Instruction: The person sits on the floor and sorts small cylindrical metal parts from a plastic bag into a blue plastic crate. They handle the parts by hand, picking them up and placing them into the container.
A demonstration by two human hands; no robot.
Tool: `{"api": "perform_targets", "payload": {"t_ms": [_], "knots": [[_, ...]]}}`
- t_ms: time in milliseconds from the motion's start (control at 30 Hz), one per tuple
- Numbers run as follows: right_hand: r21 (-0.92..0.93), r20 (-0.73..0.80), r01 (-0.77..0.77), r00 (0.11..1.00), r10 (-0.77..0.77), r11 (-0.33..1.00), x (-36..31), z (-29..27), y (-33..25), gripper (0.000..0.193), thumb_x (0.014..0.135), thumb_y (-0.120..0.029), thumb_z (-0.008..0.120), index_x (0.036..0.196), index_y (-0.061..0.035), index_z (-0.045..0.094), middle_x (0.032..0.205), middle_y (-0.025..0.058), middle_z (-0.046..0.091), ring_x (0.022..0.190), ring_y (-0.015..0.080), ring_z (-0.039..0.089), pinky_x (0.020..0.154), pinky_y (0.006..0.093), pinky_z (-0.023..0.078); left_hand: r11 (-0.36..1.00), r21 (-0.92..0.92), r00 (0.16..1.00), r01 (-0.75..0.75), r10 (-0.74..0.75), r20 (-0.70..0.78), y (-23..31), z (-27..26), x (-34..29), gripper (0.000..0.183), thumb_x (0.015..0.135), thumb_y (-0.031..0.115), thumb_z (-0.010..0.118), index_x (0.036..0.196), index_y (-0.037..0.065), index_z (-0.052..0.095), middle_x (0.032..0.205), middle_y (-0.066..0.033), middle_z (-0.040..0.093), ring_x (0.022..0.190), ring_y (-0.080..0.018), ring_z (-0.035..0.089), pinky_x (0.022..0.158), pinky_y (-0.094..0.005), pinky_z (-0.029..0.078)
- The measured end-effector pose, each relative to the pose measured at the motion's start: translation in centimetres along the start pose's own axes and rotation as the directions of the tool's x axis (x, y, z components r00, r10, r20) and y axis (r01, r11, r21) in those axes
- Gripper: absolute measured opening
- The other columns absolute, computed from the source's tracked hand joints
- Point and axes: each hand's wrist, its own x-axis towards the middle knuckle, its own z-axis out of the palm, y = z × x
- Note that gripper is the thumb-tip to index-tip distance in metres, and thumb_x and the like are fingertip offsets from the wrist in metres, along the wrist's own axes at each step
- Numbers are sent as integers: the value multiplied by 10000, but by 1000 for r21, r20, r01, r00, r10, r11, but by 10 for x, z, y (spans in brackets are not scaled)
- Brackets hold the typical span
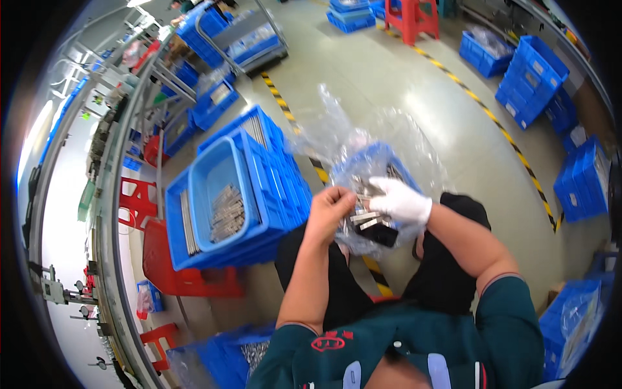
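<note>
My left hand (330,209) is bare, its thumb and fingertips pinched together beside the right hand; what it grips, if anything, is too small to make out. My right hand (403,201) wears a white glove and is closed around several small, flat metal pieces (370,219) that stick out below its fingers. Both hands are over a blue bin (372,154) lined with a clear plastic bag (414,139), between my knees. More metal parts (392,171) show inside it. A small black piece (383,236) lies just under the hands.
To the left, a light blue tub (202,162) of metal strips (228,212) sits on stacked blue crates (280,175). Beside them is a red stool (162,256). Blue crates (531,74) line the right side. A trolley (256,48) and another red stool (413,23) stand farther off.
</note>
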Motion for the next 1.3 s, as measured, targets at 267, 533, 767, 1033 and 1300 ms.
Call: {"api": "perform_targets", "payload": {"t_ms": [267,533,767,1033,1300], "knots": [[-28,50,-70,996,71,997,0,-5,4,281,818,-269,644,910,-15,562,722,31,551,622,104,490,546,268,413,990,-141,998,-31,22,-64,11,-9,0,195,866,169,632,884,-24,627,654,-12,569,577,-70,492,541,-205,378],[115,220,-185,963,157,976,-3,3,1,226,832,-238,638,924,-47,559,697,8,560,529,71,478,460,226,376,979,-203,1000,13,-13,0,6,-9,-1,152,875,148,620,893,-3,612,697,-33,589,588,-88,534,550,-211,417],[227,344,-259,923,172,939,-6,-1,8,241,830,-228,645,996,-75,561,701,-17,550,525,46,458,432,205,346,997,-72,991,9,1,135,15,-19,-6,180,814,88,672,951,-26,647,755,-56,631,664,-109,562,605,-243,447],[190,311,-210,940,144,959,-7,4,4,290,832,-236,629,1045,-51,565,716,-10,556,537,45,459,440,203,357,993,-63,989,96,-88,116,14,-16,-5,172,799,113,695,871,-34,643,703,-62,619,633,-112,548,595,-239,438],[82,306,-269,923,233,959,-14,3,-20,237,844,-257,629,949,-60,548,688,-17,544,535,37,451,442,204,344,997,-37,997,-63,61,-45,19,-22,-6,173,805,148,696,874,-7,661,737,-23,621,689,-82,533,653,-216,406]]}}
